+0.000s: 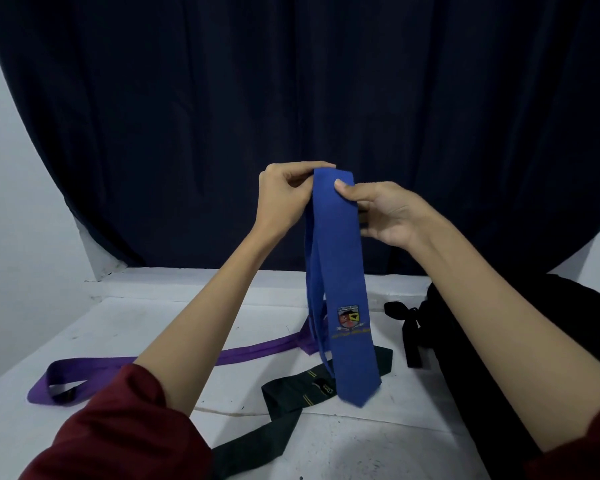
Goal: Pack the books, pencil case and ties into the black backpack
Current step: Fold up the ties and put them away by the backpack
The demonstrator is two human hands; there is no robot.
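A blue tie with a crest hangs doubled over above the table, its pointed tip just over the green tie. My left hand pinches the fold at the top from the left. My right hand pinches the same tie just below the fold from the right. A purple tie lies stretched across the white table on the left. A dark green tie lies in front, running toward me. The black backpack sits at the right edge, partly behind my right forearm. No books or pencil case are in view.
A black strap of the backpack lies on the white table beside the bag. A dark blue curtain hangs behind the table. A white wall stands at the left.
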